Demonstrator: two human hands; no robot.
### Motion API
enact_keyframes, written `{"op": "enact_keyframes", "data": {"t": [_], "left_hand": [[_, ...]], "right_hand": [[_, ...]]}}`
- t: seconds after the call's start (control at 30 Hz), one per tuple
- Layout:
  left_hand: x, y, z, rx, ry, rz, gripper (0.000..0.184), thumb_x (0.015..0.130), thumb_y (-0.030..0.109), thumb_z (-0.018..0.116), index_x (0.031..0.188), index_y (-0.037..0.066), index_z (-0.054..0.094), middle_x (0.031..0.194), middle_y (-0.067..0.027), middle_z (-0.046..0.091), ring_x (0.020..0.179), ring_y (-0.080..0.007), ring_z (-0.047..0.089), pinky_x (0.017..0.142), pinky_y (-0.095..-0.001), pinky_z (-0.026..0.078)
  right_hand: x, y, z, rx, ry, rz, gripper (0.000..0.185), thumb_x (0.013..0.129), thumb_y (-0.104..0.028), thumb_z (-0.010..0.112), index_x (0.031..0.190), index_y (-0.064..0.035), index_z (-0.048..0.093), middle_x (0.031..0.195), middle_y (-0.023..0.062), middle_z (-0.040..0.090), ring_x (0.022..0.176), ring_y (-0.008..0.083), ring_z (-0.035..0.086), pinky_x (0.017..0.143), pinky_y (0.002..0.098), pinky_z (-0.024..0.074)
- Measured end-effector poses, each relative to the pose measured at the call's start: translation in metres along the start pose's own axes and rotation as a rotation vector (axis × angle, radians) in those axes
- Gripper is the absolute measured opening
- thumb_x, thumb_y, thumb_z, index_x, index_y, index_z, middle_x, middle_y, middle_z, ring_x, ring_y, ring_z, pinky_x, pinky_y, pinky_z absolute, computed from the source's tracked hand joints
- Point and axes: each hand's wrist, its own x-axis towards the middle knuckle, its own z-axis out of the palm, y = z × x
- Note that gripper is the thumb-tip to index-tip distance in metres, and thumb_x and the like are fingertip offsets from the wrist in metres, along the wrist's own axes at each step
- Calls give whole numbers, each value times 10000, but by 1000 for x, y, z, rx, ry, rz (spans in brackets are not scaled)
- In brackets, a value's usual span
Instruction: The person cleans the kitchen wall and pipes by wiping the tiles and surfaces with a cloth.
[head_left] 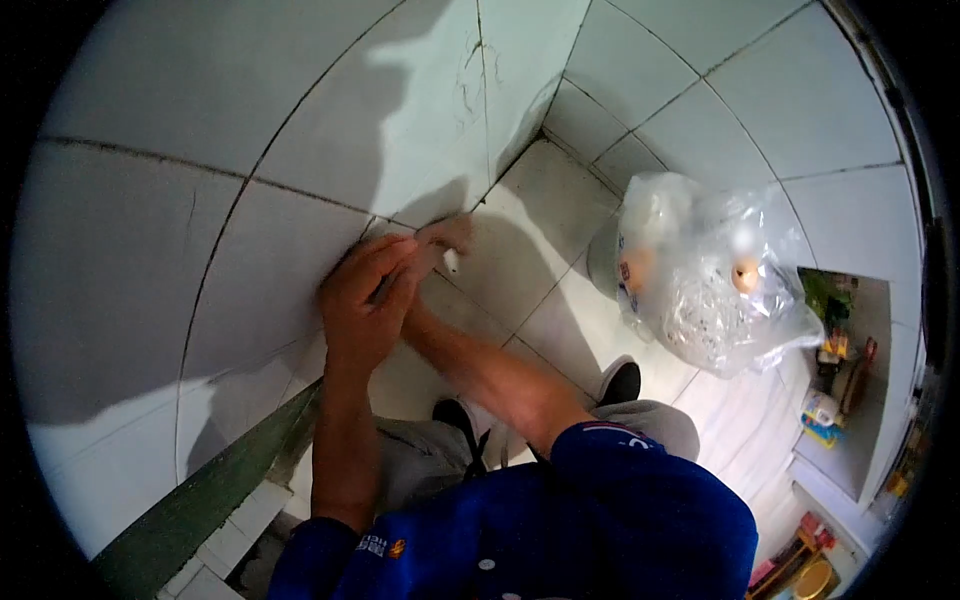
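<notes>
My left hand (365, 300) is up by the tiled wall (290, 110), its fingers closed in a pinch. What they hold, if anything, I cannot make out. My right forearm (480, 365) crosses toward the same spot, and my right hand (445, 235) is just past the left one, largely hidden and smeared by motion. Close below its blurred fingers shows a small white piece (451, 261) with a dark tip; whether it is held is unclear. Both hands are near the foot of the wall.
A clear plastic bag (700, 300) bulges over a pale round container (602, 255) to the right. Several small goods stand in a wall niche (870, 420). A dark green strip (215, 480) runs along the lower left. My shoes (622, 382) are on the tiled floor (535, 195).
</notes>
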Motion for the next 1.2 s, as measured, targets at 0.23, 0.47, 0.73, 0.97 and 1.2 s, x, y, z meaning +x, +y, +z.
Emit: {"op": "enact_keyframes", "data": {"t": [0.23,0.47,0.73,0.97,1.2], "left_hand": [[-28,-5,-18,-207,74,31,267,839,7,705,1103,49,712,1126,-111,709,1041,-228,678,906,-339,528],[-84,12,-64,-292,155,-188,258,844,-6,695,1094,52,721,1092,-87,720,1026,-174,669,906,-303,512],[-83,10,-61,-335,240,-208,227,855,-24,667,1068,32,724,1050,-76,729,964,-157,677,881,-301,523],[-82,10,-55,-296,242,-277,197,870,-15,661,1056,16,721,1037,-62,724,969,-139,664,886,-287,518],[-86,14,-59,-196,191,-235,228,854,-15,681,1070,42,727,1040,-67,717,974,-151,662,882,-294,514]], "right_hand": [[-38,-11,-5,-88,-217,-299,460,1007,-151,393,1419,55,386,1378,184,534,1199,284,570,1034,398,453],[117,26,-61,-1,234,-18,455,1020,-120,380,1434,69,367,1385,192,530,1202,285,573,1034,391,455],[3,-1,12,95,314,219,450,1034,-83,366,1451,84,345,1393,201,525,1205,287,576,1035,382,457],[-107,-31,-8,-198,-502,-238,379,1003,-94,442,1349,58,465,1332,176,563,1147,296,599,1016,376,459],[90,32,-65,-73,77,-55,327,989,-128,474,1278,17,526,1258,146,592,1098,278,612,947,383,472]]}}
